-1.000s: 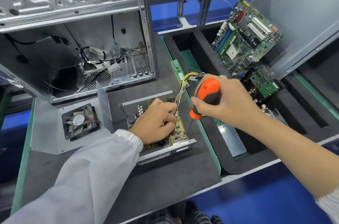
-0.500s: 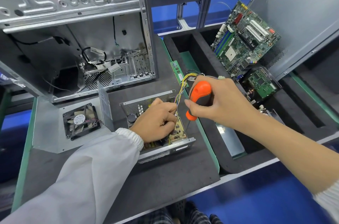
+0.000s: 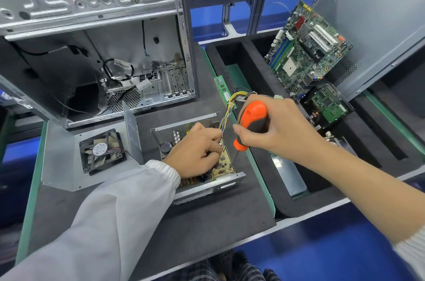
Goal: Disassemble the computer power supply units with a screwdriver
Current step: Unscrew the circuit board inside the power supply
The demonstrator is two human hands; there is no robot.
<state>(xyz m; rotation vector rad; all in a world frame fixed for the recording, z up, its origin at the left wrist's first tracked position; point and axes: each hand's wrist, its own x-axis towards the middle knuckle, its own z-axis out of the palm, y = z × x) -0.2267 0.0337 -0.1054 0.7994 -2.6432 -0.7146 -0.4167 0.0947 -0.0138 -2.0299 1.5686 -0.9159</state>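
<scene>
Compared with one second ago, little movement: left hand [image 3: 197,152] stays curled on the circuit board [image 3: 224,161] inside the open power supply unit [image 3: 202,179], fingers bent and pinching something among the parts, exact thing hidden. Right hand [image 3: 273,129] drifts slightly toward the unit and lowers, still wrapped tightly around the orange and black screwdriver [image 3: 250,124]. Tip now stands on the board near its right edge, just right of the left hand. Probably means a board screw is being loosened, so the task looks about midway: cover off, board not yet lifted out.

Counting, from left of the unit to its right:
- One fan [image 3: 102,150], fixed on one loose grey cover plate [image 3: 66,161], just left of the unit.
- One empty computer case [image 3: 96,39], standing behind the unit.
- One power supply unit, lying on the dark tabletop [image 3: 207,216] in the middle, open upward.
- One bundle of coloured wires [image 3: 230,106], rising from the unit's far right corner.
- One green memory stick [image 3: 222,88], behind the unit and to the right.
- One screwdriver, above the unit's right edge.
- One dark foam tray [image 3: 259,165], right of the unit.
- One large motherboard [image 3: 308,50], far right and behind, leaning on one grey side panel [image 3: 377,27].
- One smaller green board [image 3: 328,102], below the motherboard, well apart from the unit.

Two hands, both occupied.
</scene>
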